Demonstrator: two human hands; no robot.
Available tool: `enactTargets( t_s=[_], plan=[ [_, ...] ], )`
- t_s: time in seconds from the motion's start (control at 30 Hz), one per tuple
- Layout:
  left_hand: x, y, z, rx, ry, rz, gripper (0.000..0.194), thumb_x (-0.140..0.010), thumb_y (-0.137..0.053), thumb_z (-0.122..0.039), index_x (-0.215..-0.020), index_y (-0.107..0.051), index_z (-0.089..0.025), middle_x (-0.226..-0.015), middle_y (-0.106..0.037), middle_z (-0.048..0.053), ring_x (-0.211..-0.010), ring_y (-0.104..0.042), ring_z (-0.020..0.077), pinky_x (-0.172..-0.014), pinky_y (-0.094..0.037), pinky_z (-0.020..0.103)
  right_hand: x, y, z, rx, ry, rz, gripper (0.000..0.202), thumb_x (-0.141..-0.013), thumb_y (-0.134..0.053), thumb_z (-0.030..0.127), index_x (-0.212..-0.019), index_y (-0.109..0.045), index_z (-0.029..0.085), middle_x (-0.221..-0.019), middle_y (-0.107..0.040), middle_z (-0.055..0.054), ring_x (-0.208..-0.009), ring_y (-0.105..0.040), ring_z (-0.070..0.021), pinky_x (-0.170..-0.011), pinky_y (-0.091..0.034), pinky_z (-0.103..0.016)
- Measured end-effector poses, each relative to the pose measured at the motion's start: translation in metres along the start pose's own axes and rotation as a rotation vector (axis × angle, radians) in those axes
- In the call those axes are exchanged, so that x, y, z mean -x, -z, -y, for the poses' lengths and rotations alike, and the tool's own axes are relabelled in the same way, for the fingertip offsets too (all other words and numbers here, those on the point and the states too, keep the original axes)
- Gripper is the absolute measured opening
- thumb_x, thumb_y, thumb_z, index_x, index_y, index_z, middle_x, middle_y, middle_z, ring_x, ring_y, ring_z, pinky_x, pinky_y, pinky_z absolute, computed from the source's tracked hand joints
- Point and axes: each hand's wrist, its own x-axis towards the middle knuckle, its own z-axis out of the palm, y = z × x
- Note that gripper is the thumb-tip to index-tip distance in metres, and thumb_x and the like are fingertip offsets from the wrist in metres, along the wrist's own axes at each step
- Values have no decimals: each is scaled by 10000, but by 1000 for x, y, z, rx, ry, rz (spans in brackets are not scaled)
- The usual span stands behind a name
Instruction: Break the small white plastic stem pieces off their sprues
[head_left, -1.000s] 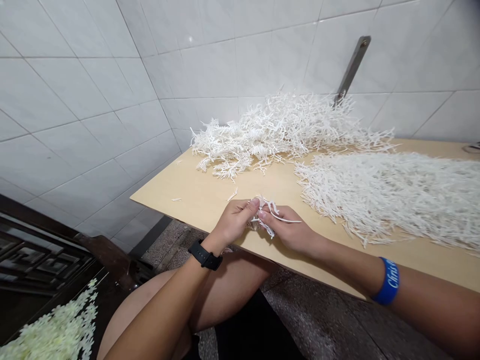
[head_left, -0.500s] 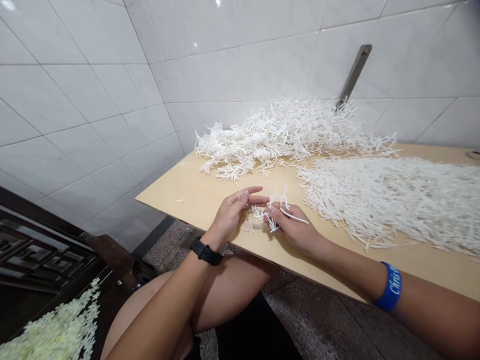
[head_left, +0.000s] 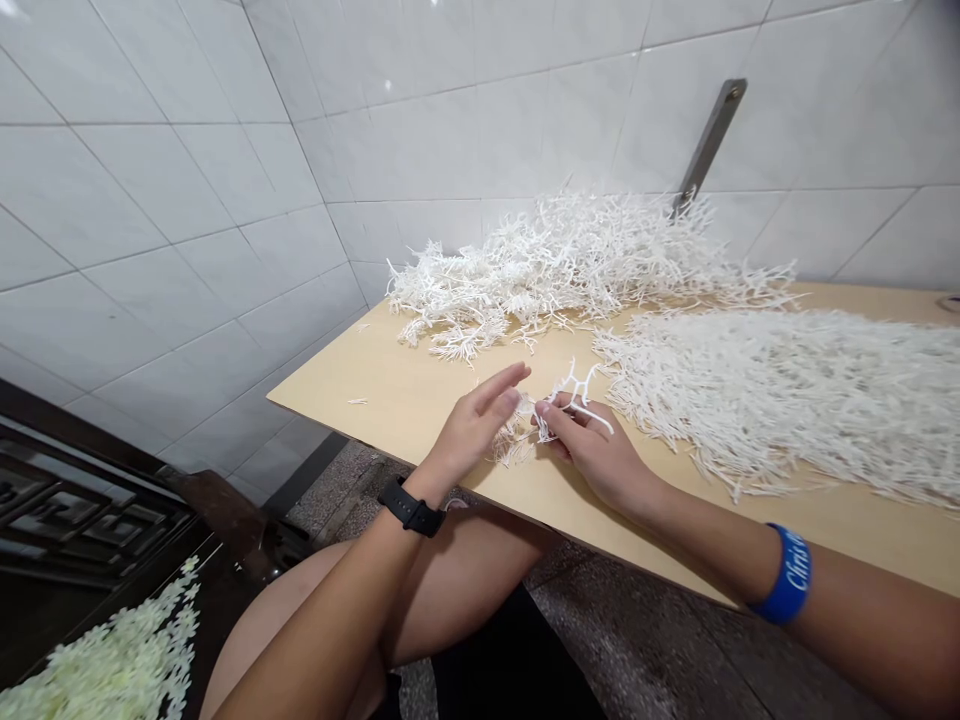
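My right hand (head_left: 596, 450) grips a white branched plastic sprig (head_left: 579, 385) between thumb and fingers, its bare stem pointing right and its thin twigs standing up. Just left of it, my left hand (head_left: 476, 425) is open, fingers stretched toward the sprig and thumb a little apart from them. Whether the left fingertips touch the twigs I cannot tell. Under and between the hands, a small heap of loose thin white pieces (head_left: 511, 447) lies near the front edge of the wooden board (head_left: 337, 365).
A tall tangle of white branched sprigs (head_left: 592, 260) rests along the tiled wall. To the right spreads a flat pile of thin white pieces (head_left: 795, 400). A metal bracket (head_left: 709, 145) is fixed to the wall. Pale yellow-green artificial flowers (head_left: 120, 640) lie at lower left.
My left fingers have straightened and lifted, and the small white pieces seen by its thumb no longer show there. The sprig in my right hand has turned slightly, its twigs more spread.
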Motion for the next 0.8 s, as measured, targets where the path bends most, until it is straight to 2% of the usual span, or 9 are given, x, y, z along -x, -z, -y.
enactTargets(
  t_s=[0.07,0.13,0.23,0.33,0.47,0.6,0.7,0.8],
  plan=[
    [2,-2,-2,-115,5,-3,386,-870,-572,-455,-1111,-707,-185,-1197,-682,95,-1153,-594,249,-1001,-421,350,1,0,-1,5,5,42,355,-809,-583,501,-668,-493,188,-582,-458,37,-532,-434,-107,-536,-398,-264],
    [3,-5,-1,-172,33,-75,363,-876,-548,-450,-903,-749,-148,-946,-745,87,-919,-668,225,-858,-489,320,1,-1,-2,42,23,89,346,-821,-557,498,-680,-508,185,-605,-483,18,-560,-466,-124,-540,-407,-272],
    [2,-9,4,-119,70,-174,378,-863,-549,-444,-709,-695,-131,-693,-690,52,-673,-636,163,-687,-503,271,2,-1,-2,123,79,128,340,-849,-513,469,-658,-484,191,-598,-484,10,-572,-474,-134,-547,-405,-278],
    [-1,-7,8,17,110,-256,371,-845,-570,-436,-649,-641,-129,-639,-644,38,-580,-592,121,-613,-500,245,7,1,0,200,140,140,343,-867,-495,452,-636,-452,202,-572,-458,19,-547,-440,-126,-530,-375,-273],
    [-6,1,9,229,149,-479,372,-835,-581,-445,-626,-576,-137,-634,-597,21,-577,-584,104,-567,-502,230,14,5,2,263,220,216,408,-873,-494,491,-583,-415,215,-521,-398,29,-514,-389,-121,-514,-351,-275],
    [-6,5,8,247,150,-404,325,-745,-708,-437,-713,-637,-121,-729,-636,39,-677,-620,115,-576,-491,208,11,5,-2,133,138,118,430,-855,-512,566,-618,-442,214,-560,-445,15,-535,-433,-130,-512,-389,-278],
    [-6,6,8,233,186,-385,352,-681,-767,-450,-709,-646,-121,-662,-627,22,-579,-572,89,-513,-442,193,7,3,-3,76,91,78,439,-830,-553,578,-617,-446,210,-573,-433,15,-551,-447,-132,-520,-411,-280],
    [-6,6,9,187,182,-385,356,-710,-742,-465,-714,-668,-117,-590,-605,11,-495,-520,66,-477,-396,188,6,1,-2,44,68,77,430,-816,-575,570,-617,-456,208,-573,-424,19,-553,-448,-132,-525,-423,-283]
  ],
)
